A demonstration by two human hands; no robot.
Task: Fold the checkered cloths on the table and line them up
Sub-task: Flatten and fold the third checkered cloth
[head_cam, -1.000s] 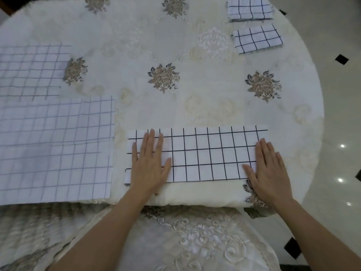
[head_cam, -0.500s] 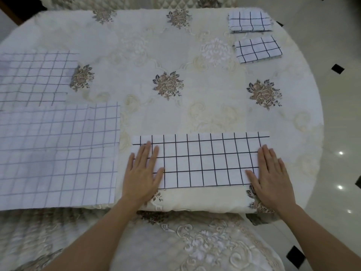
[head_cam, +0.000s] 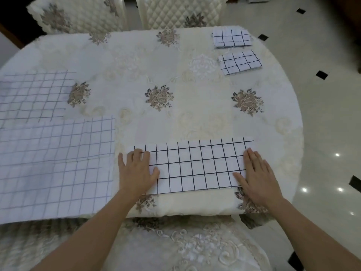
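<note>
The right hand [head_cam: 257,178] is lying flat on the checkered cloth [head_cam: 195,165]; the left hand [head_cam: 136,173] is perhaps gripping its edge, I cannot tell.

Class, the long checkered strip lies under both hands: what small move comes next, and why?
Probably the right hand should fold its end of the long black-and-white checkered cloth strip over to the left hand: both hands rest on its ends, and it is longer than the small folded checkered cloth beyond.

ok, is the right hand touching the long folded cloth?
Touching. Head view: right hand lies flat on the long folded cloth, thumb over its right end.
</note>
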